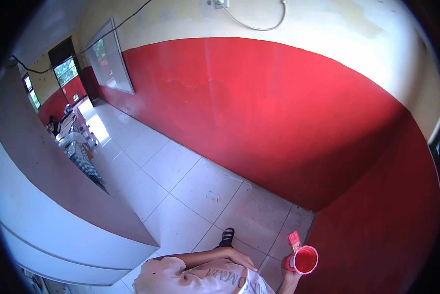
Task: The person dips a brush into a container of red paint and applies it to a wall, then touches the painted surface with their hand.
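While the right hand [289, 275] wraps its grip closed around the side of a red plastic cup [305, 260], a small pink-topped item [294, 240] stands up just behind the cup's rim, seemingly pinched in the same hand, though what it is cannot be told at this size. The cup is held upright and in the air at the lower right of the view, over the floor and close to the inner corner where the two red walls meet; nothing carries it but the hand. Its mouth faces up and the inside looks uniformly red, so whether it holds anything cannot be told. By the look of it the cup is light, stiff, thin-walled plastic, smooth enough to slip if squeezed loosely, and best taken around the body below the rim, kept level. The left hand [239, 258] lies flat against the front of the person's pale printed shirt [205, 277], fingers stretched out and together, holding nothing. Below them a foot in a dark sandal [226, 237] stands on the pale tiled floor [180, 181]. Farther out, the red wall [278, 122] runs away to the left, a framed board [109, 59] hangs on it, and a broad curved counter [58, 206] fills the left edge.
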`<state>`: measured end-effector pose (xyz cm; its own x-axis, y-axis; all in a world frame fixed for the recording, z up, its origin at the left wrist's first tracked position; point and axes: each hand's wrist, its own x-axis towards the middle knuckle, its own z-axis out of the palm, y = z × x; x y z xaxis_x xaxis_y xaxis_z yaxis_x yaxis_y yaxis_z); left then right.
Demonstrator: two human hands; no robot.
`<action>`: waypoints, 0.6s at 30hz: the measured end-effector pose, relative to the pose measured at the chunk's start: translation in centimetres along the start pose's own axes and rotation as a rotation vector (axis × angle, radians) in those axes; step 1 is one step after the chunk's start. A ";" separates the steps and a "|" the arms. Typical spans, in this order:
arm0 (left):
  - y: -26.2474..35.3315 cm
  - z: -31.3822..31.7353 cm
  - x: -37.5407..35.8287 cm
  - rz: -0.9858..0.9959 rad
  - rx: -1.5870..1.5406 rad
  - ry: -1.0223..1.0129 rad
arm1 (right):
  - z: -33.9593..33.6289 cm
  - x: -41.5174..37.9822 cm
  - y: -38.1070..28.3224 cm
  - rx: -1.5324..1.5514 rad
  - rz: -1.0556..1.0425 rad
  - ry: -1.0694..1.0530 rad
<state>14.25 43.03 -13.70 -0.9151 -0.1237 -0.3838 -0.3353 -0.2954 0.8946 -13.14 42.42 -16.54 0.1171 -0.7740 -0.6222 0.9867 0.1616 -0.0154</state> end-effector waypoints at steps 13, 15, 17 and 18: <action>2.3 -19.9 -6.0 -0.255 0.554 0.398 | 14.7 9.5 8.9 0.002 -0.036 0.117; -2.2 -24.4 -4.8 -0.104 0.545 0.456 | 16.3 10.9 9.7 0.010 -0.060 0.124; 0.8 -27.1 -7.2 -0.144 0.551 0.523 | 17.2 12.5 10.0 0.026 -0.052 0.133; 1.2 -28.5 -7.9 -0.091 0.626 0.684 | 17.8 13.5 10.0 0.032 -0.038 0.139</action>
<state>27.42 16.66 -16.12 -0.6153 -0.7149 -0.3320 -0.6413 0.2091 0.7383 0.31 22.72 -11.20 0.0646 -0.6868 -0.7240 0.9935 0.1124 -0.0180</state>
